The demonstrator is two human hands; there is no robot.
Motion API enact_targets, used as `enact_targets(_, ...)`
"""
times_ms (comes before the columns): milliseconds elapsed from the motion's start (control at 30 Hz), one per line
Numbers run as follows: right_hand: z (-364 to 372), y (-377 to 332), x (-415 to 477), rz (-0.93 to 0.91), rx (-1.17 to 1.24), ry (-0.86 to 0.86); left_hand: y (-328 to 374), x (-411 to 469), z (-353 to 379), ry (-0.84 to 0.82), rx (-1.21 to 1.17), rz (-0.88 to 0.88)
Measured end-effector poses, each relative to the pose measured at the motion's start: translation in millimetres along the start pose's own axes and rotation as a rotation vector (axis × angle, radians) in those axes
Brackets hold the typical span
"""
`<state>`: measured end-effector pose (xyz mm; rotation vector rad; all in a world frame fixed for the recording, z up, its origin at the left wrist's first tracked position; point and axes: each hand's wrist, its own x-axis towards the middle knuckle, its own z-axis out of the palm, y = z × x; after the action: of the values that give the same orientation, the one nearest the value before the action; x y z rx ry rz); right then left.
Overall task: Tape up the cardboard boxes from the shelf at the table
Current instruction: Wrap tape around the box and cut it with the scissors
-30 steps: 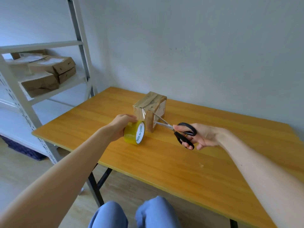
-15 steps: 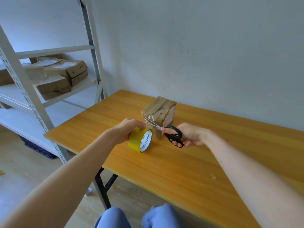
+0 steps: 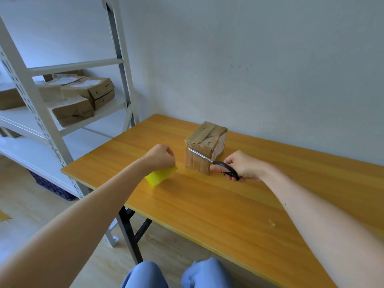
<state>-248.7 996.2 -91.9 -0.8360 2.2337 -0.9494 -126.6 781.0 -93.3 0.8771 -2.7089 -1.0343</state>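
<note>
Two bare hands work at an orange wooden table (image 3: 207, 206), one on each side of a small cardboard box (image 3: 204, 140). The box stands upright toward the far edge of the table, near the wall, with strips of brown tape across its top and front face.

The left hand (image 3: 160, 155) is to the left of the box and apart from it. Its fingers are curled into a fist over the top of a yellow tape roll (image 3: 162, 176), which stands on its edge on the table below the hand. The hand appears to grip the roll from above, though the fingertips are hidden on the far side.

The right hand (image 3: 245, 166) is just beside the box's near right corner. Its thumb and fingers are curled through the black handles of a pair of scissors (image 3: 212, 161). The blades lie together or very nearly so. They point up and to the left across the front face of the box, with the tip near the box's upper left edge. Whether the blades touch the cardboard cannot be told.

To the left, a grey metal shelf (image 3: 27, 94) carries several more cardboard boxes (image 3: 87, 90), stacked and lying flat, well apart from the table. The person's knees (image 3: 145, 275), in blue trousers, show at the bottom edge.
</note>
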Motion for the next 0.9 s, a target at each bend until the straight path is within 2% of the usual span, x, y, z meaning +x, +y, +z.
enact_targets(167, 3.5, -1.7, -0.5, 0.045, -0.173, 0.004, -18.6, -4.9, 4.7, 0.056, 0.372, 0.132)
enact_targets(333, 7.6, -4.8, -0.1, 0.056, -0.263, 0.026, -31.4, -1.3, 20.7, 0.060, 0.538, 0.161)
enact_targets(567, 19.8, 16.9, -2.9, 0.116, -0.545, 0.037, -32.7, 1.4, 20.5, -0.004, 0.438, 0.148)
enact_targets(633, 23.5, 26.8, -2.7, 0.106, -0.645, 0.072, -23.8, 3.6, 17.5, 0.115, 0.373, 0.176)
enact_targets(733, 23.8, 31.6, -5.7, 0.049, -0.741, 0.092, -5.3, 6.9, 14.2, 0.307, 0.307, 0.370)
enact_targets(800, 22.3, 32.7, -6.6, 0.014, -0.755, 0.102, 7.7, 11.6, 14.0, 0.261, 0.279, 0.480)
enact_targets(900, 20.2, 36.2, -4.6, -0.012, -0.735, 0.105, 23.3, 15.0, 16.7, 0.129, 0.194, 0.452)
